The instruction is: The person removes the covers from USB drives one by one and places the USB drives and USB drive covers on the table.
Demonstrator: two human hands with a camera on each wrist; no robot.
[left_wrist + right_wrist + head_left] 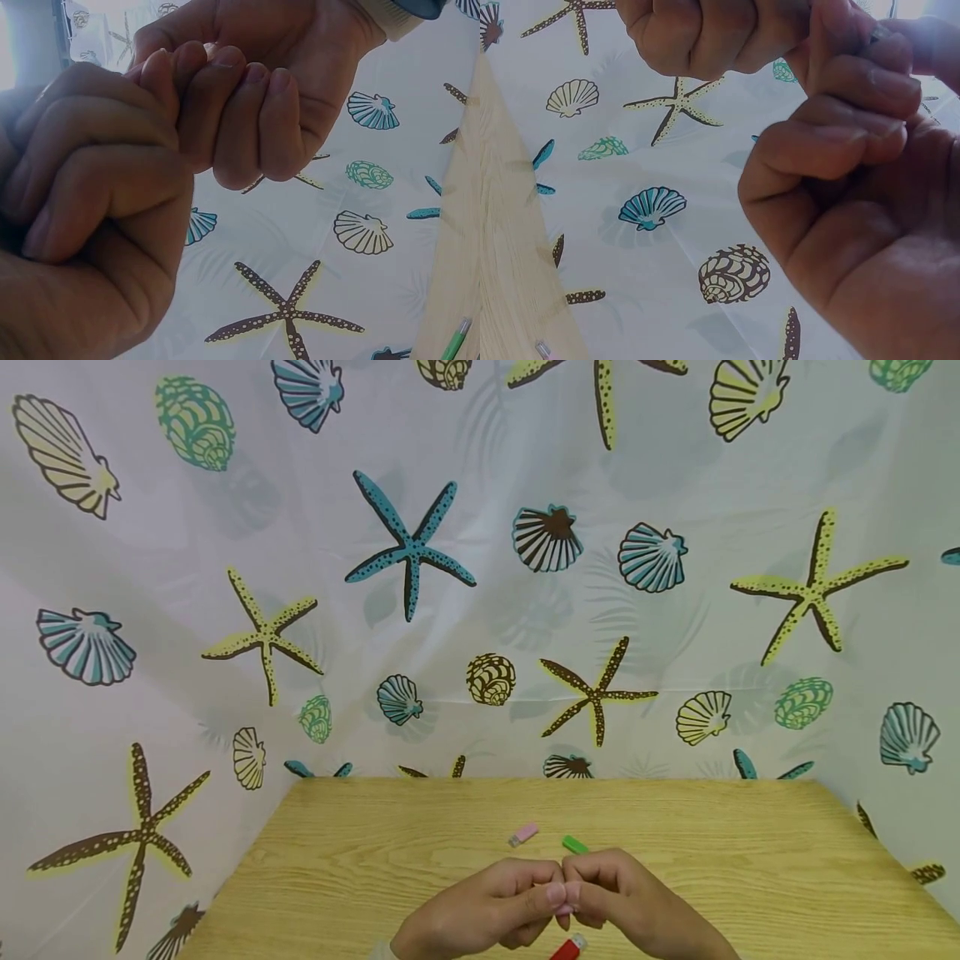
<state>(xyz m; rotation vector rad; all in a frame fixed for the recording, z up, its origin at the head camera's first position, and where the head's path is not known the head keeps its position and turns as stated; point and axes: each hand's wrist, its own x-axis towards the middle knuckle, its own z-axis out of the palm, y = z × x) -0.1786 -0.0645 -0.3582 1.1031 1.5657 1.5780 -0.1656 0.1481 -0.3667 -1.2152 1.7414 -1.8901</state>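
The left hand (487,914) and the right hand (637,906) met above the near edge of the wooden table (750,860), fingers curled and thumbs pressed tip to tip. Together they pinched a small pink item (564,910) between the thumbs; only a sliver of it showed in the head view, and it was probably a cap or small stick like the others, though the hands hid too much to be sure. From the left wrist view the curled fingers (225,112) of the right hand faced the left hand's knuckles, touching. From the right wrist view the right hand's fingers (840,142) were folded tightly into the palm.

Just below the hands, at the table's near edge, lay a red stick with a pale tip (567,948). Just beyond the right hand lay a green stick (575,844), and near it, to the left, a pink stick (523,834). Behind the table hung a white cloth printed with starfish and shells (412,543).
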